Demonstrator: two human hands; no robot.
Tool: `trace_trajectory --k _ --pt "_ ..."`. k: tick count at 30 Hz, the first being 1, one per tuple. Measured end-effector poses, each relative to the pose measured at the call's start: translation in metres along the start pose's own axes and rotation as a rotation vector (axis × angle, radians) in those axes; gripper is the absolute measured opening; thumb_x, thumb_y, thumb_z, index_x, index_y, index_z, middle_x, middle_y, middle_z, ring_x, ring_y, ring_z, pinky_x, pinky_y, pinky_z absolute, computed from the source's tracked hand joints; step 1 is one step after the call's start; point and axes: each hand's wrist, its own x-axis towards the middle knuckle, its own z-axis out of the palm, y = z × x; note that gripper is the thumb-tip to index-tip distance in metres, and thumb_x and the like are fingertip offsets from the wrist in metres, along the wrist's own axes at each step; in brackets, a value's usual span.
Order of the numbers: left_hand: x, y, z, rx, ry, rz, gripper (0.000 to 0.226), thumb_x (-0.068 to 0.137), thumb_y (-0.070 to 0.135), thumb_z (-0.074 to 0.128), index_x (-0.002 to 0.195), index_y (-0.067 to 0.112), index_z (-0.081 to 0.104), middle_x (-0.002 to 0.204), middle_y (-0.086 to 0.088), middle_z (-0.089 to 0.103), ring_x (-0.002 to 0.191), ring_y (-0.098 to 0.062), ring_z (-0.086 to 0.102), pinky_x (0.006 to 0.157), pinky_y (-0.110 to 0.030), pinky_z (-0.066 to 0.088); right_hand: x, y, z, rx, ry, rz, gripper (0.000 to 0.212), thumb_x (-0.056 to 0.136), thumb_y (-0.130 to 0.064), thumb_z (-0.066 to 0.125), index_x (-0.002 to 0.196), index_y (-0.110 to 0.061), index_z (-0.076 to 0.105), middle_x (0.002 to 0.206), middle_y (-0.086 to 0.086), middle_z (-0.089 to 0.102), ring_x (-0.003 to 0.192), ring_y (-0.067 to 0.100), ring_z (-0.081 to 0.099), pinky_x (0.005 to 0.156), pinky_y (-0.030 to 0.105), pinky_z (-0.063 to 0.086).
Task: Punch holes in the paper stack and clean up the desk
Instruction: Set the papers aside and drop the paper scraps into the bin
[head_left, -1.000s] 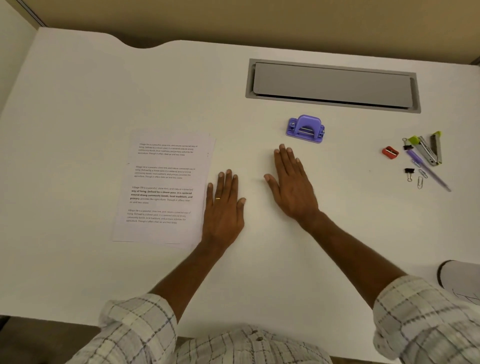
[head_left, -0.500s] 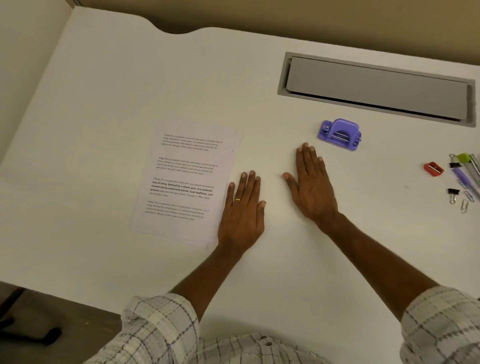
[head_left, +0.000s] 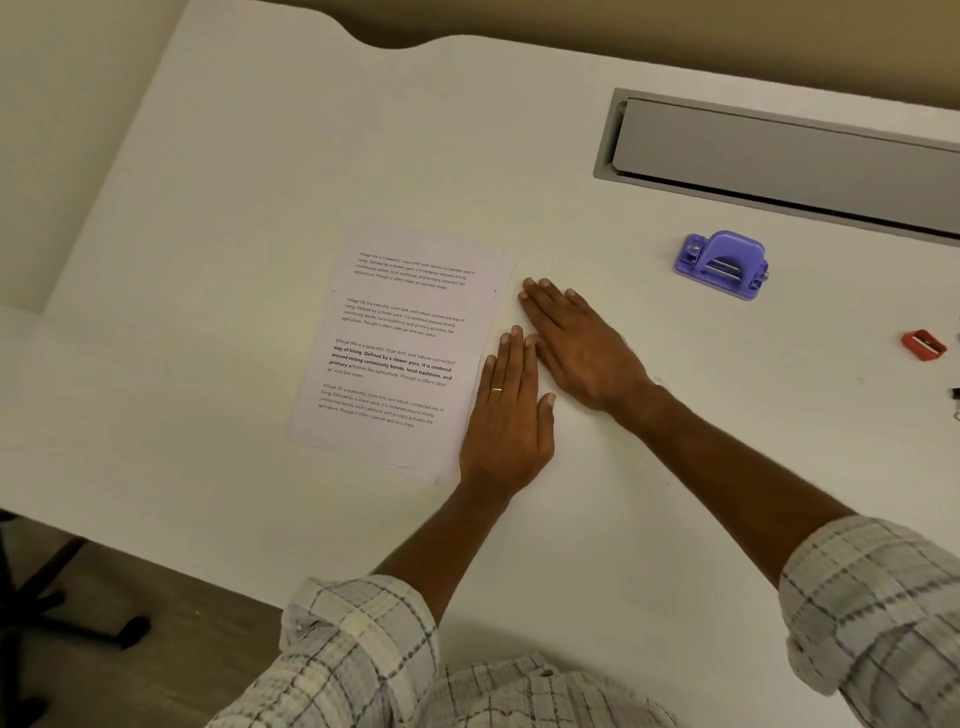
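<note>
Paper stack (head_left: 400, 353) beside both flat hands (left hand (head_left: 506, 415), right hand (head_left: 582, 348))

cable tray (head_left: 789, 156): right end cut off by frame edge
black clip (head_left: 955, 395): only a sliver at right edge, rest out of frame, type not readable
paper stack (head_left: 400, 358): lower right corner and right edge covered by left hand (head_left: 506, 415); sheet count can't be resolved, only slight offset edges at the bottom
printed text: mostly too small and soft to read
right hand (head_left: 582, 343): thumb hidden under the palm side
hole punch (head_left: 722, 265): slot facing away, paper slot not visible
chair base (head_left: 47, 613): cut off at left edge, dark
sleeves (head_left: 872, 613): run out of frame at bottom and right
</note>
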Motion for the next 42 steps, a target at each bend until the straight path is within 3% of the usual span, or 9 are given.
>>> trace_trajectory --k 7,13,17,24,28,32,35,38,42 --pt "0.0 -0.001 -0.001 0.028 -0.029 0.031 0.063 0.108 0.034 0.028 0.162 0.004 0.016 0.171 -0.012 0.011 0.16 -0.023 0.004 0.129 -0.044 0.017 -0.092 0.004 0.018 0.046 0.004 0.099 0.059 0.11 -0.04 0.02 0.163 -0.015 0.008 0.171 0.001 0.005 0.158 0.012 0.0 0.129 0.033 0.005" --pt "0.0 -0.001 -0.002 0.061 -0.046 0.032 0.063 0.108 0.034 0.029 0.162 0.005 0.015 0.172 -0.011 0.008 0.16 -0.023 0.002 0.13 -0.043 0.013 -0.166 -0.004 0.032 -0.044 0.155 0.2 0.055 0.111 -0.036 0.028 0.158 -0.008 0.029 0.167 0.007 0.023 0.156 0.018 0.017 0.128 0.041 0.019" --pt "0.0 -0.001 -0.001 0.09 -0.031 0.037 0.062 0.108 0.034 0.031 0.162 0.005 0.017 0.171 -0.011 0.011 0.16 -0.024 0.005 0.131 -0.042 0.012 -0.176 -0.01 0.036 -0.083 0.239 0.271 0.054 0.11 -0.038 0.031 0.154 -0.007 0.039 0.162 0.009 0.035 0.154 0.022 0.027 0.127 0.045 0.019" --pt "-0.002 0.0 -0.001 0.104 -0.021 0.041 0.061 0.109 0.031 0.034 0.161 0.003 0.02 0.171 -0.012 0.013 0.16 -0.025 0.007 0.13 -0.043 0.014 -0.17 -0.008 0.034 0.003 0.288 0.682 0.076 0.106 -0.055 0.031 0.162 -0.009 0.009 0.171 0.007 0.007 0.158 0.02 0.0 0.129 0.043 0.008" --pt "-0.002 0.001 -0.003 0.088 -0.018 0.041 0.061 0.109 0.031 0.035 0.161 0.003 0.021 0.17 -0.012 0.015 0.16 -0.025 0.009 0.13 -0.044 0.016 -0.155 -0.01 0.034 0.062 0.363 0.834 0.074 0.107 -0.054 0.026 0.162 -0.009 0.007 0.171 0.007 0.007 0.158 0.02 0.001 0.129 0.041 0.009" --pt "-0.002 0.001 -0.002 0.08 -0.015 0.045 0.06 0.108 0.03 0.036 0.16 0.003 0.022 0.17 -0.012 0.016 0.16 -0.025 0.009 0.129 -0.045 0.017 -0.147 -0.012 0.034 0.077 0.414 0.802 0.058 0.11 -0.031 0.03 0.161 -0.005 0.016 0.169 0.011 0.016 0.158 0.022 0.01 0.128 0.042 0.014" --pt "-0.001 0.0 -0.002 0.093 -0.019 0.04 0.061 0.108 0.031 0.036 0.161 0.004 0.021 0.171 -0.012 0.014 0.16 -0.025 0.008 0.129 -0.045 0.016 -0.147 -0.013 0.031 0.098 0.355 0.489 0.053 0.106 -0.01 0.039 0.158 -0.004 0.028 0.166 0.013 0.025 0.156 0.025 0.02 0.128 0.042 0.018" --pt "-0.001 0.0 -0.002 0.093 -0.009 0.04 0.061 0.108 0.031 0.036 0.161 0.004 0.022 0.171 -0.011 0.015 0.16 -0.024 0.008 0.13 -0.044 0.015 -0.165 -0.004 0.022 0.104 0.297 0.238 0.052 0.097 0.006 0.053 0.148 -0.005 0.049 0.156 0.012 0.044 0.147 0.026 0.04 0.121 0.038 0.033" --pt "-0.001 -0.001 0.0 0.081 0.001 0.04 0.061 0.108 0.032 0.035 0.161 0.006 0.02 0.171 -0.01 0.013 0.16 -0.023 0.007 0.13 -0.042 0.013 -0.195 0.013 0.006 0.131 0.346 0.375 0.032 0.095 -0.006 0.066 0.126 -0.013 0.071 0.132 0.003 0.067 0.122 0.023 0.062 0.095 0.037 0.057"
